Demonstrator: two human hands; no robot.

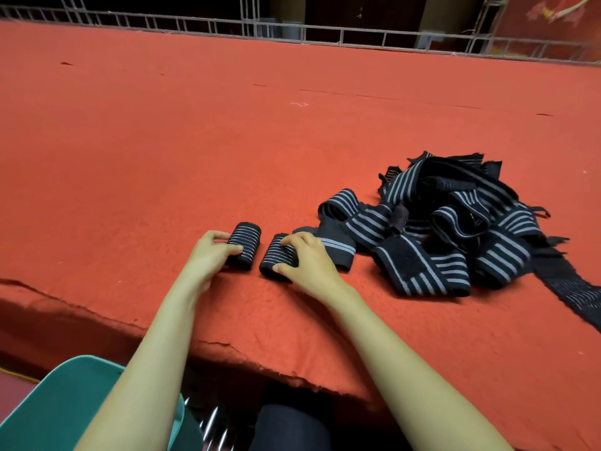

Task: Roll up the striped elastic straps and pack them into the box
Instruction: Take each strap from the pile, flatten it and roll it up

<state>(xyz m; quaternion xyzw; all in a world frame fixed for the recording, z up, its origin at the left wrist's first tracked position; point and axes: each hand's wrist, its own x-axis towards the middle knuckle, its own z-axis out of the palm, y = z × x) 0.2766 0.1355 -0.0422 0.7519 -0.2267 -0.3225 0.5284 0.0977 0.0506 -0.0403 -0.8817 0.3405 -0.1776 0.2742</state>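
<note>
**A:** Since they're knit elastic, those rolls are going to be wanting to spring open, right? Where's the person grabbing them?

**B:** Yep, I'm guessing they're feeling light, soft and squashy, grippy rather than slippery. The left hand [208, 255] is curling round the left roll [246, 244], thumb and fingers pinching its sides. The right hand [309, 258] is gripping the right roll [274, 259], fingers lying over the top, thumb sitting at the near end. Holding around the wrap should be stopping the tail from peeling.

**A:** And looks-wise?

**B:** Both are showing as stubby black cylinders with thin pale stripes running round them. They're lying side by side on the red cloth [195, 141], just left of the pile of loose straps [455, 229], the right one closest to it. The pile is sprawling in a tangle, same black and grey. No box is showing near the pile.
</note>
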